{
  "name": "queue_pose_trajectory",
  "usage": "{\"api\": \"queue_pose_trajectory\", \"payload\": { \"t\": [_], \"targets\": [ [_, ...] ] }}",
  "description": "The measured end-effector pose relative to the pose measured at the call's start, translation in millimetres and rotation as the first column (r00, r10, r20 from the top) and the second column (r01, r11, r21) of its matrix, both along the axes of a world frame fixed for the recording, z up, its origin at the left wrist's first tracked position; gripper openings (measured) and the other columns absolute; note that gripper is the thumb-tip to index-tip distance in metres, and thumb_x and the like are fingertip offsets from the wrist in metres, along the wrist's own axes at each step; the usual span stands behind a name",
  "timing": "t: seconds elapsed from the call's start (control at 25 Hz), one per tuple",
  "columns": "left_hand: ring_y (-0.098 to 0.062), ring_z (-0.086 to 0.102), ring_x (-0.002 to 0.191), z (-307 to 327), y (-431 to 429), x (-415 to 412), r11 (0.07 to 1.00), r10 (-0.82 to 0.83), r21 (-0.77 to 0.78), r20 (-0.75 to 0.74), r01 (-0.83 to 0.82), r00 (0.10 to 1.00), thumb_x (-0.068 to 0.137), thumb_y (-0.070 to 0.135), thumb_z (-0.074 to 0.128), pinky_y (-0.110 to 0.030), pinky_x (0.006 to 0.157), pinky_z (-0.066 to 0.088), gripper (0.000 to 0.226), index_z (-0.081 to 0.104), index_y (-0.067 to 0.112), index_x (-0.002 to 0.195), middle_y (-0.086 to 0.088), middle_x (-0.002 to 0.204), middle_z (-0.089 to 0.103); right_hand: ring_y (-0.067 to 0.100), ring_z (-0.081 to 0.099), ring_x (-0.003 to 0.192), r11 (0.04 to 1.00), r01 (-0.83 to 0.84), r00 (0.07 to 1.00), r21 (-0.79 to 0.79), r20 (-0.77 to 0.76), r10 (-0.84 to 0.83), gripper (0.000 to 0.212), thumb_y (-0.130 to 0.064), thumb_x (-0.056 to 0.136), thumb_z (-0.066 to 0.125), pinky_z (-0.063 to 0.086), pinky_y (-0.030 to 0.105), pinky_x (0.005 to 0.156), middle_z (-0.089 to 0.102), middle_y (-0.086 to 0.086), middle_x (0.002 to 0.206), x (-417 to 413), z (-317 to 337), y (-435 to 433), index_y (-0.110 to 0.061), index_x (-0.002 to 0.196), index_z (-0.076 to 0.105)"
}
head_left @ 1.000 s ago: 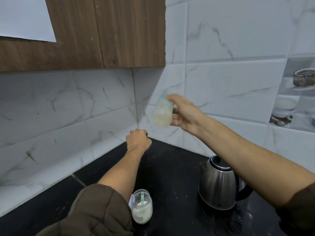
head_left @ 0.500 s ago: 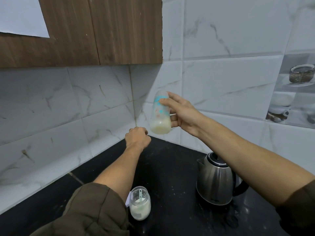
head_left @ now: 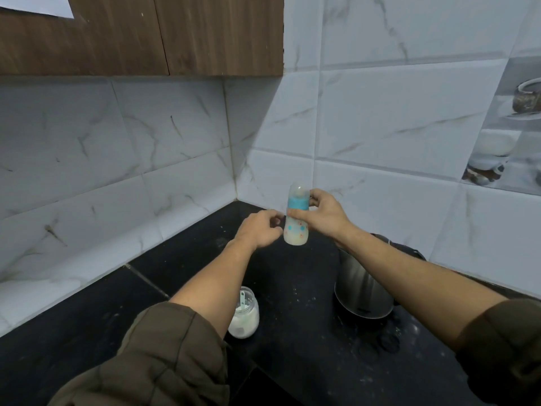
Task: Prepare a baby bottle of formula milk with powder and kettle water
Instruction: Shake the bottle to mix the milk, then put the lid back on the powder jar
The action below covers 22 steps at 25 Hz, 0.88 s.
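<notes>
Wooden cabinet (head_left: 146, 33) hung over the white marbled wall tiles (head_left: 117, 159) at the left. Below, the black counter (head_left: 292, 356) ran into the corner.

A glass jar (head_left: 245, 316) of white powder stood upright on the counter, just beside the left forearm, with a pale scoop (head_left: 242, 298) standing in it.

Left hand (head_left: 259, 231) was raised above the counter, fingers loosely curled and grasping nothing. Its fingertips lay just beside the bottle's left side; contact could not be determined.

Baby bottle (head_left: 296, 230) was held upright in the air above the counter, near the corner, between the two hands. It had a clear cap, a blue collar and pale milk in its lower part.

Right hand (head_left: 326, 218) gripped the bottle at the collar, thumb across the front, fingers wrapped round behind.

A steel kettle (head_left: 363, 291) stood on the counter beneath the right forearm, partly hidden by it, well apart from the jar.
</notes>
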<state>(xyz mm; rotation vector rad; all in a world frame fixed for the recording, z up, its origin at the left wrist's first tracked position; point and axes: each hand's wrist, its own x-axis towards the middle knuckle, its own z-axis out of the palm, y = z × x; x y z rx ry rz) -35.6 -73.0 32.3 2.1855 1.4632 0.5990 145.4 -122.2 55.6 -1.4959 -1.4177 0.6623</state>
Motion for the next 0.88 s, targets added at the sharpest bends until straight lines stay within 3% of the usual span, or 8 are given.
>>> {"api": "queue_pose_trajectory", "payload": {
  "t": [0.12,0.28,0.48,0.88],
  "targets": [
    [-0.009,0.069,0.094,-20,-14,7,0.993,-0.092,-0.072,0.042,0.095,0.995,0.082,0.020,0.076,-0.040,0.097,0.057,0.040,0.072,0.027,0.122,0.009,0.106,0.074,0.015,0.066,0.111,0.998,-0.015,0.996,-0.065,0.089,0.021,0.066,-0.034,0.076,0.094,0.057,0.034,0.094,0.068,-0.005,0.119,6,-33,-5,-0.020,0.130,0.060],
    [-0.008,0.070,0.088,-44,-29,14,0.973,-0.143,-0.185,-0.031,0.135,0.989,0.077,0.021,0.082,-0.041,0.096,0.057,0.027,0.072,0.026,0.102,0.010,0.093,0.074,0.016,0.068,0.108,0.989,-0.012,0.991,-0.145,0.133,0.031,0.066,-0.032,0.070,0.096,0.057,0.035,0.094,0.071,-0.004,0.114,10,-72,-17,-0.024,0.124,0.059],
    [-0.015,0.071,0.093,-74,-43,20,0.961,-0.140,-0.254,-0.093,0.113,0.986,0.072,0.034,0.091,-0.040,0.093,0.055,0.037,0.073,0.021,0.102,0.005,0.096,0.076,0.017,0.067,0.106,0.974,0.009,0.986,-0.226,0.166,0.029,0.063,-0.030,0.069,0.096,0.056,0.032,0.089,0.069,-0.003,0.112,11,-116,-35,-0.024,0.120,0.058],
    [-0.022,0.069,0.098,-107,-55,31,0.959,-0.132,-0.276,-0.231,0.065,0.964,0.081,0.014,0.078,-0.042,0.091,0.058,0.023,0.072,0.019,0.103,0.001,0.101,0.074,0.022,0.066,0.116,0.932,0.003,0.983,-0.362,0.170,0.063,0.061,-0.015,0.074,0.095,0.057,0.047,0.101,0.068,0.002,0.122,9,-172,-53,-0.023,0.120,0.055]
  ]
}}
